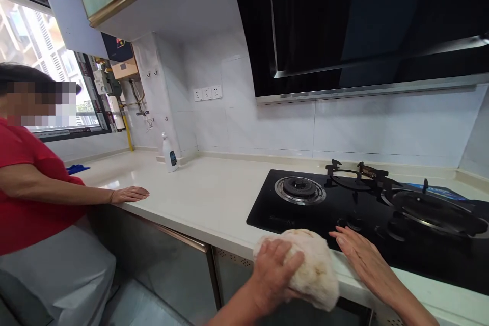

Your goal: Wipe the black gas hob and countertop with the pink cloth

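Observation:
A bunched, off-white cloth (319, 270) with brownish stains is gripped by my left hand (272, 275), in front of the counter's front edge. My right hand (357, 249) lies with fingers stretched out at the front edge of the black glass gas stove (263, 214), close to its knobs, and holds nothing. On the stove's left side the round burner (300, 190) is uncovered. Black pot supports (357, 178) rest toward the back right, and a dark round part (437, 211) lies over the right side.
A person in a red top (49, 163) stands at the left, one hand (130, 194) on the pale counter (214, 178). A white bottle (169, 154) stands near the wall corner, and a blue cloth (77, 168) lies farther left. The dark range hood (367, 25) overhangs the stove.

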The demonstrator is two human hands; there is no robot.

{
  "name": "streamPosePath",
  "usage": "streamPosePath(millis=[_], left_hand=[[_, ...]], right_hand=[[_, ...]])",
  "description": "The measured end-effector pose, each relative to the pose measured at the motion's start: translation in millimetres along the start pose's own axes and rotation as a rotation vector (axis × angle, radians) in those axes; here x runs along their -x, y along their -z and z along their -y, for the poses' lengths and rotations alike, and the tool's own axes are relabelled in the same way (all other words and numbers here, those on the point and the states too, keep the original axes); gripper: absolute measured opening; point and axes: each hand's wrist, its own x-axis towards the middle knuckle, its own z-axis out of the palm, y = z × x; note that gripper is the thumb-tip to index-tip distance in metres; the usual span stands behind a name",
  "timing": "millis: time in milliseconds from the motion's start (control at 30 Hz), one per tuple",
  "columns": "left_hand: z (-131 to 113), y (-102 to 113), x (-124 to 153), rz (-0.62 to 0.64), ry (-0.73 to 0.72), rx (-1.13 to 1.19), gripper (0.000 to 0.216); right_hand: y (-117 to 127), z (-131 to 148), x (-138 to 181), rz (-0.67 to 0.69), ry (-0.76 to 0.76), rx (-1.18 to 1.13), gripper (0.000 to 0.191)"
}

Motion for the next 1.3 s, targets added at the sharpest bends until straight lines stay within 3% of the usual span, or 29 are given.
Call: streamPosePath(millis=[200,333,467,600,667,767,1033,1133,1200,1300], left_hand=[[104.4,59.1,75.6,0.0,0.109,-0.112,0.09],[161.2,95.3,115.9,0.054,0.23,-0.158,0.09],[199.3,117.9,140.3,0.135,0.288,-0.174,0.086],[210.5,117.8,150.1,0.14,0.37,-0.205,0.083],[202.0,109.9,146.2,0.095,0.425,-0.261,0.082],[168.9,91.0,125.6,0.039,0.473,-0.321,0.083],[15.1,19.0,13.5,-0.013,0.337,-0.138,0.091],[-32.5,-6.8,-21.9,-0.017,0.265,-0.062,0.099],[-51.2,-19.0,-38.1,-0.033,0.223,-0.022,0.099],[-57.0,-23.0,-50.5,0.013,0.186,0.019,0.096]], right_hand=[[1.1,-2.1,1.4,0.03,0.006,-0.028,0.068],[-2.9,-5.9,1.7,-0.003,0.027,-0.022,0.065],[-7.7,-3.7,0.8,-0.015,0.032,-0.016,0.069],[-8.4,0.8,-1.2,-0.008,0.043,0.004,0.072],[-8.2,2.5,-1.6,-0.009,0.047,0.004,0.07],[-8.2,3.9,-1.3,-0.012,0.031,-0.013,0.07],[-9.6,-1.0,-1.9,-0.042,0.054,-0.002,0.068],[-8.6,-4.4,-2.9,-0.051,0.092,0.044,0.066],[-6.7,-5.2,-3.0,-0.046,0.096,0.068,0.067],[-3.1,-3.2,-1.8,-0.025,0.077,0.079,0.067]])
